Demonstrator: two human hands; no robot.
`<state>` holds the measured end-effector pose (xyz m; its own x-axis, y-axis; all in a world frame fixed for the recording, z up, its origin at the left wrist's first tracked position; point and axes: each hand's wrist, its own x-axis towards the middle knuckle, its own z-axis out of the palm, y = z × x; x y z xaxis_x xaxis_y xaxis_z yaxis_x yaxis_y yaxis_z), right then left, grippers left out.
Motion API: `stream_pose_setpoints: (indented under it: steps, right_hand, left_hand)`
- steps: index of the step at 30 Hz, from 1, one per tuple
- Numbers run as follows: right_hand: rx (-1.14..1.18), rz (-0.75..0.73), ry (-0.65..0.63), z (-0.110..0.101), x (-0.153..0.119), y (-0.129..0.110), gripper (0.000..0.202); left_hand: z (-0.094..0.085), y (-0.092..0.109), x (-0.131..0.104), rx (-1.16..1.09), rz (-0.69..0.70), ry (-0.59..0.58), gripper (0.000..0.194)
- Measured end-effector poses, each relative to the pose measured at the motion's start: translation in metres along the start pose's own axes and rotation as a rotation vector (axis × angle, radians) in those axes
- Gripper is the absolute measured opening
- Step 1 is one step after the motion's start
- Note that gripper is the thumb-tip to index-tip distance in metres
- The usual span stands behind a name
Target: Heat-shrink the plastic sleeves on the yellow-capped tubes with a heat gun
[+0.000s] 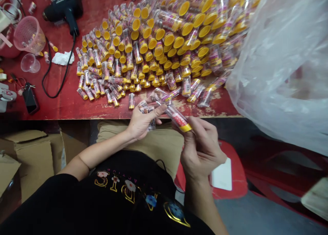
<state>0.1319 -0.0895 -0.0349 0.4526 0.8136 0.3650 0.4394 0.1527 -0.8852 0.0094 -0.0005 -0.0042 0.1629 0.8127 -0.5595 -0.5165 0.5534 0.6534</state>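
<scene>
A clear tube with a yellow cap and reddish contents is pinched at its capped end by my right hand. Its other end reaches my left hand, whose thumb lies close to the tube's rim. Small printed labels are gripped in my left hand, fanned between thumb and fingers. Just beyond both hands, a big heap of similar yellow-capped tubes covers the red table. One small tube stands by itself near the table's front edge, left of the labels.
A black heat gun with its cord lies at the far left. Nearby are a pink basket, a clear cup and white tissue. A large plastic bag bulges on the right. Below stand a red stool and cardboard boxes.
</scene>
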Motion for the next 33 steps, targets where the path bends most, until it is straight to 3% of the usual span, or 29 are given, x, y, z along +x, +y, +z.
stream_pose_setpoints:
  steps: [3,6,10,16,20,22,27,33]
  right_hand:
    - [-0.066,-0.083,0.038,-0.004,0.001,0.003,0.027]
    - [-0.107,-0.138,0.096,-0.005,0.002,0.004,0.026]
    - [-0.144,-0.065,0.148,-0.003,0.001,0.003,0.020]
    - [-0.175,-0.196,0.168,-0.002,-0.001,0.007,0.020]
    - [0.002,0.041,0.059,-0.001,-0.002,0.005,0.018]
    - [-0.006,0.085,0.069,-0.001,-0.003,0.005,0.018]
    - [-0.206,-0.200,0.162,0.001,-0.006,0.012,0.022]
    - [-0.167,-0.241,0.164,-0.002,-0.007,0.016,0.031]
  left_hand:
    - [0.000,0.003,0.000,-0.045,-0.003,-0.037,0.058]
    - [0.002,0.003,-0.002,-0.042,-0.002,0.015,0.048]
    - [0.004,0.002,-0.002,-0.019,0.017,0.078,0.035]
    - [0.006,0.008,-0.001,-0.016,-0.098,0.079,0.032]
    - [0.006,0.009,-0.003,-0.027,-0.147,0.042,0.028]
    - [0.006,0.007,-0.004,-0.011,-0.125,0.041,0.027]
    - [0.003,0.001,-0.003,0.015,-0.079,0.076,0.026]
    - [0.004,0.003,-0.002,-0.025,-0.136,0.175,0.027]
